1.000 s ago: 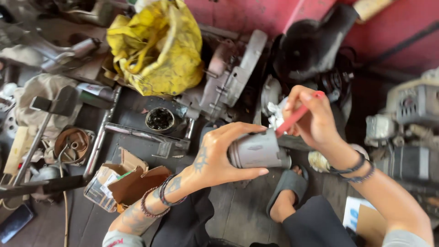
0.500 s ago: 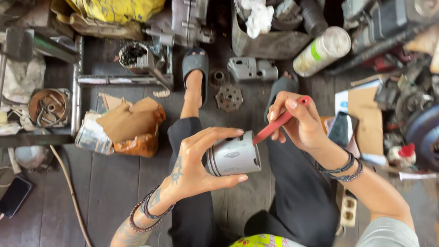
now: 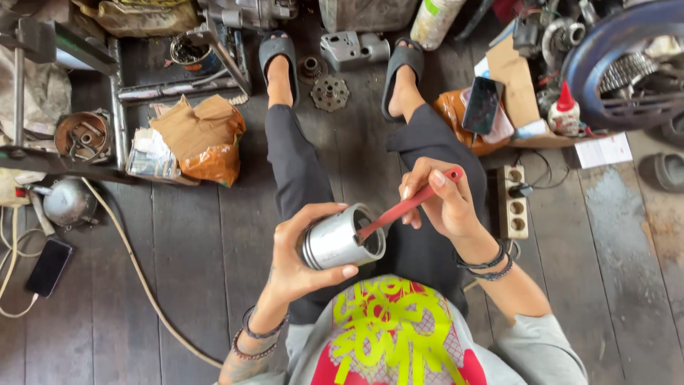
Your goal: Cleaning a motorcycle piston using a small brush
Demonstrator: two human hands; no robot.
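A short, silver-grey metal cylinder with a hollow open end and grooves around its closed end (image 3: 340, 239) is held just below the middle of the frame, over the lap. It is gripped by the left hand (image 3: 303, 260), whose fingers are curled over its top and whose thumb is pressed along its underside, so the hand is closed around it. The open end of the cylinder is turned toward the right of the frame.

A slim red-handled tool (image 3: 407, 204) is pinched between the thumb and fingers of the right hand (image 3: 438, 203), right of centre; the hand is closed on the handle's upper end. The tool is slanted down to the left, and its lower tip is set inside the cylinder's open mouth. What kind of tip it has cannot be told.

Dark trousers and two black slide sandals (image 3: 278, 53) are seen stretched toward the top of the frame across a dark wooden plank floor (image 3: 214, 249). Between the feet a small toothed metal gear (image 3: 330, 93) is laid on the boards. A crumpled brown paper bag (image 3: 203, 135) is found at the upper left, and a black phone on an orange bag (image 3: 481, 105) at the upper right. A beige power strip (image 3: 513, 202) is placed just right of the right hand. Another dark phone with a cable (image 3: 48, 266) is seen at the left edge.
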